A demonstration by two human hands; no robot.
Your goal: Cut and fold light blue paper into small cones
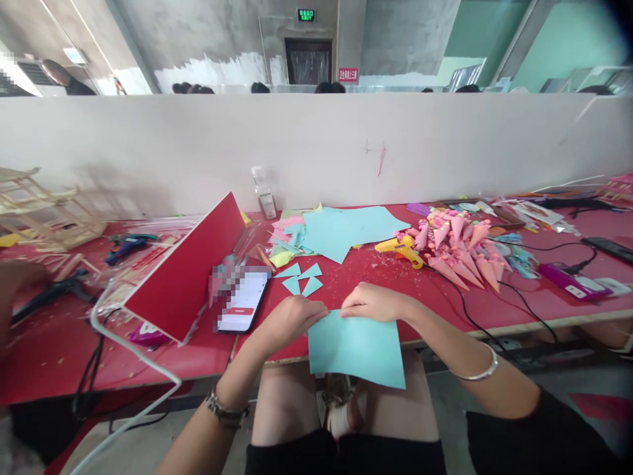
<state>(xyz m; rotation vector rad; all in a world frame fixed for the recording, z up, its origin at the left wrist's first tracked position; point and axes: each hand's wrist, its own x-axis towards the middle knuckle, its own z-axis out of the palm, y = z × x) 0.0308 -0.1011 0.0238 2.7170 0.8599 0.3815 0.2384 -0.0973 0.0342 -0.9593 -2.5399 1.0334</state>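
Observation:
A light-blue sheet of paper (357, 349) hangs over the near edge of the red table, above my lap. My left hand (297, 320) pinches its top edge at the left corner. Close beside it, my right hand (373, 302) is closed on the same edge, nearer the middle. Just beyond my hands lie several small light-blue paper triangles (311, 285). Larger light-blue sheets (346, 227) are spread farther back, near the white partition. Behind my right hand a yellow glue gun (401, 249) rests beside a pile of pink paper cones (462, 241).
A phone (246, 300) lies left of my hands, beside an upright red board (185, 274). A bottle (264, 192) stands against the white partition (316, 145). Black cords (462, 307) cross the red table (341, 280) at right, near a purple box (573, 282). Another person's arm (20, 284) shows at far left.

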